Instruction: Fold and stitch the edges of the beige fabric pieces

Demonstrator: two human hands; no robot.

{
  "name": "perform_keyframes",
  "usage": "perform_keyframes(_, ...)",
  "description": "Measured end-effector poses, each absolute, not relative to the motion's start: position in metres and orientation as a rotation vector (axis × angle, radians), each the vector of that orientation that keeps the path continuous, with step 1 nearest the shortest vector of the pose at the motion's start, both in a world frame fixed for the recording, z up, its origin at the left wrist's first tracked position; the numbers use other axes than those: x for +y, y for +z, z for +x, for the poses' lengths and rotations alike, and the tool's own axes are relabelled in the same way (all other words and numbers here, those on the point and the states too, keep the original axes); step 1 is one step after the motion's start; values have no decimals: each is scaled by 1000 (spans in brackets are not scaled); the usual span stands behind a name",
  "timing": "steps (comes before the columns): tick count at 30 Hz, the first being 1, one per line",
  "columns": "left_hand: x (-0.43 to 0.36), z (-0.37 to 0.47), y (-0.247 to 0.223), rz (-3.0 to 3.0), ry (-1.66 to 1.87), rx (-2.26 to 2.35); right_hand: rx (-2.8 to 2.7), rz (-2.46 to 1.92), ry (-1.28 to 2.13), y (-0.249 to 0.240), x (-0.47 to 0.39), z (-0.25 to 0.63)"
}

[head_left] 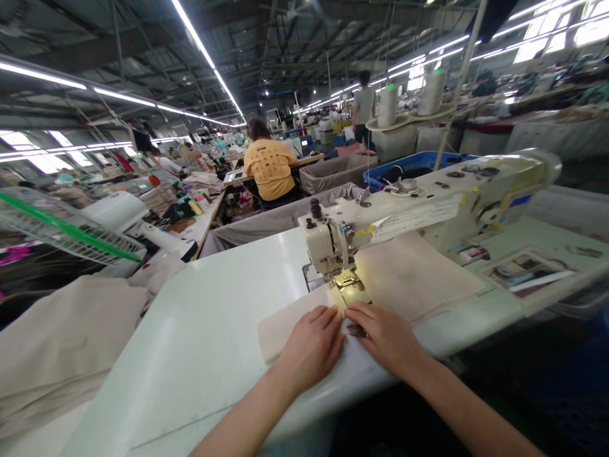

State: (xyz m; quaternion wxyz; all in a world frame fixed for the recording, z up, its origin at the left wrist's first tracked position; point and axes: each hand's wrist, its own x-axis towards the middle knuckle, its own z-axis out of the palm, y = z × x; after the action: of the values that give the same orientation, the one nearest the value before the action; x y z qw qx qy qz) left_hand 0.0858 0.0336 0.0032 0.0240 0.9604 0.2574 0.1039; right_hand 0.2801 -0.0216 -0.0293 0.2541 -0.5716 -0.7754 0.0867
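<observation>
A cream sewing machine (328, 244) stands on the pale green table, its needle area lit and a metal guide plate (352, 289) beside the presser foot. A piece of beige fabric (285, 320) lies at the foot and extends left; more beige fabric (413, 273) spreads under the machine arm. My left hand (314, 343) is closed at the fabric's front edge, fingertips close to the guide. Just right of it, my right hand (387, 333) pinches at the same edge, its fingertips by the plate. A small dark object (356, 330) shows under my right fingers; its kind is unclear.
A heap of beige fabric (66, 343) lies at the left, below a fan (71, 225). An open tray of small tools (528, 273) sits at the right. Thread cones (387, 106) stand behind the machine. A person in a yellow shirt (271, 168) sits ahead.
</observation>
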Motion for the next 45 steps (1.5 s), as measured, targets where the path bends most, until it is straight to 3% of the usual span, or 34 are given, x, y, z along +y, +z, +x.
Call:
perform_keyframes(13, 42, 84, 0, 3060, 327, 713, -2224, -1736, 252, -15, -15, 276)
perform_keyframes(27, 103, 88, 4, 3002, 324, 756, -2205, -1804, 177, -4, 31, 275)
perform_keyframes(45, 113, 85, -7, 3005, 529, 722, -2080, -1872, 241, -24, -4, 260)
